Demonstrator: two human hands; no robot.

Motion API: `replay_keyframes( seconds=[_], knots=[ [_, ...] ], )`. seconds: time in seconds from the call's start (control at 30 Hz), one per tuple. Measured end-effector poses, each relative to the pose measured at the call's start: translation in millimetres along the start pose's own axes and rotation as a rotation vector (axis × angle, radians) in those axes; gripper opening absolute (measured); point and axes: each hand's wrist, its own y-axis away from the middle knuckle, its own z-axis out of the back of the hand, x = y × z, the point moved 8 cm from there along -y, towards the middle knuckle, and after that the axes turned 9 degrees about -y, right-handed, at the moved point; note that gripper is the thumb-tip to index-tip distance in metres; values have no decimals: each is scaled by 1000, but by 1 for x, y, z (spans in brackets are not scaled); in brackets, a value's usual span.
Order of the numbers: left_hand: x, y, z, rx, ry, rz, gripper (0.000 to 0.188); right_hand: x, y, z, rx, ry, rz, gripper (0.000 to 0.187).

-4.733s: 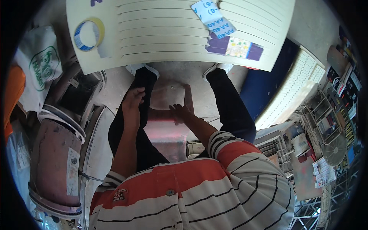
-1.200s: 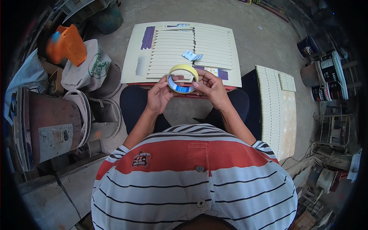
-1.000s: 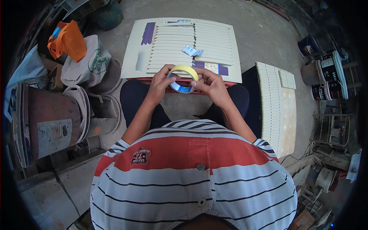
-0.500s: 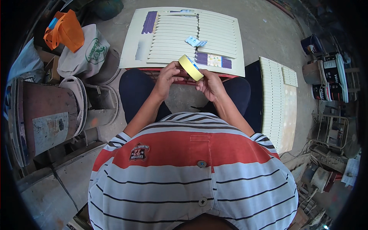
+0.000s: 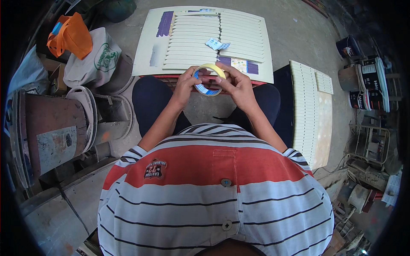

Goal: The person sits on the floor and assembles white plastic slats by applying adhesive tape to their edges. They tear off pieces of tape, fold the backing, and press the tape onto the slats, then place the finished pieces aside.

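A roll of yellow tape (image 5: 207,91) with a blue-printed inner core is held up between my two hands, its round hole facing me. My left hand (image 5: 184,87) grips the left side of the ring, with fingertips at its rim. On the opposite side, my right hand (image 5: 239,85) pinches the upper right of the ring between thumb and fingers. Just beyond the roll lies a cream board (image 5: 144,59) carrying two columns of pale slats (image 5: 194,39) and purple patches (image 5: 165,24). A crumpled blue-and-white wrapper (image 5: 217,44) rests on the slats.
On the right leans or lies another slatted cream panel (image 5: 304,111). Dark paint buckets (image 5: 371,85) and a metal rack (image 5: 369,145) stand farther right. To the left are a large stained bucket (image 5: 53,119), a white bag (image 5: 92,59) and an orange bag (image 5: 72,36).
The tape roll has turned from nearly edge-on to showing its open hole. My right hand has risen and shifted its grip to the roll's upper right.
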Motion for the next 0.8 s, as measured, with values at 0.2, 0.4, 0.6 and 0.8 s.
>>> replay_keyframes(
  seconds=[0.2,0.4,0.6,0.8],
  knots=[
    [-2,4,6,-119,101,67,33,19,9,-14,84,100,141,54],
    [1,10,4,-201,319,160,30,0,9,-17,150,-199,-11,47],
    [17,7,2,-121,157,218,30,-12,8,-14,117,-421,-169,40],
    [-3,2,9,-139,-295,-135,37,-28,9,-17,103,-611,-324,36]
  ],
)
